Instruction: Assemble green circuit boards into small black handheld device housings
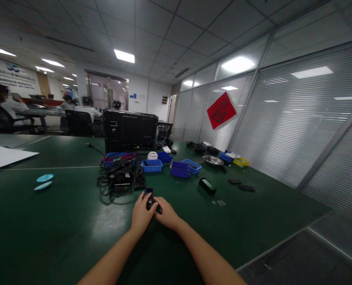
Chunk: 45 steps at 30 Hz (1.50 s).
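Both hands are closed around a small black device (149,191) just above or on the green table, close in front of me. It has a dark bluish, screen-like face at its far end; its exact kind is not clear. My left hand (142,209) grips its left side, the thumb reaching across the near part. From the right, my right hand (165,211) holds the near right part, fingers bent around it. Much of the device is hidden under the fingers. Just beyond it lies a black part (139,179) beside a black box with cables (119,179).
Blue bins (152,166), a baseball (152,155) and a black computer case (131,130) stand farther back on the green table (75,221). To the right are a black box (207,186), a metal bowl (213,160) and flat dark pieces (246,188). Turquoise shells (44,182) lie left.
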Tool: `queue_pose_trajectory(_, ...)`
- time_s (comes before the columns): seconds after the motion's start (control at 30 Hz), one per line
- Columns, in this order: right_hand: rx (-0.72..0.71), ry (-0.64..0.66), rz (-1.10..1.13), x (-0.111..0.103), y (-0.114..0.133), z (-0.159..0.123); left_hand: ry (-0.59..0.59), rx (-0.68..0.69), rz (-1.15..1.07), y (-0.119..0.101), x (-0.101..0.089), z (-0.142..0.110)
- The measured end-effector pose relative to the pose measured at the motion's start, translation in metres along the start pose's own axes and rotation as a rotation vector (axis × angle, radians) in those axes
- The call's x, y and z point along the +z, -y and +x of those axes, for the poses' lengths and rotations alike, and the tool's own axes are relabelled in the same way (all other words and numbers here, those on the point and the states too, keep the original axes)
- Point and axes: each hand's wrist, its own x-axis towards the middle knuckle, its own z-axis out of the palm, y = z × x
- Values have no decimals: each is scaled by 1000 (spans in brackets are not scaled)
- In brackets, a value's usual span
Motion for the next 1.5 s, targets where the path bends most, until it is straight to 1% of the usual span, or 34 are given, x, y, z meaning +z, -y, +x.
queue_pose_trajectory(0.07,119,-50,132,-3,-9,5,3,-7,19,-1,-1,-1)
queue_pose_trajectory(0.13,284,-162,169,-9,-17,11,24,-5,17,-1,-3,-2)
queue_pose_trajectory(0.17,353,-222,109,-12,-21,14,34,-6,13,-1,-4,-2)
queue_pose_trajectory(0.2,392,-257,17,-15,-24,16,38,-8,10,-2,-5,-2)
queue_pose_trajectory(0.27,421,-282,-72,-20,-27,19,36,-9,6,-2,-7,-3)
queue_pose_trajectory(0.33,429,-268,-138,-24,-27,21,30,-10,4,-2,-9,-4)
queue_pose_trajectory(0.43,449,-208,-255,-26,-22,23,29,-1,-5,-2,-12,-7)
queue_pose_trajectory(0.53,465,-125,-397,-23,-14,27,38,18,-21,-2,-16,-10)
queue_pose_trajectory(0.67,476,-31,-579,-17,-3,34,36,8,-29,0,-23,-17)
queue_pose_trajectory(0.77,507,3,-674,-15,3,37,32,13,-17,3,-31,-22)
queue_pose_trajectory(0.9,531,25,-734,-17,4,38,35,8,13,8,-43,-28)
queue_pose_trajectory(1.03,532,25,-751,-19,4,38,34,-15,46,18,-60,-32)
queue_pose_trajectory(1.17,538,17,-749,-19,3,38,30,-71,113,31,-82,-34)
queue_pose_trajectory(1.33,546,3,-736,-20,1,38,13,-148,227,51,-118,-34)
queue_pose_trajectory(1.5,550,-8,-716,-20,-1,38,-27,-259,340,78,-156,-28)
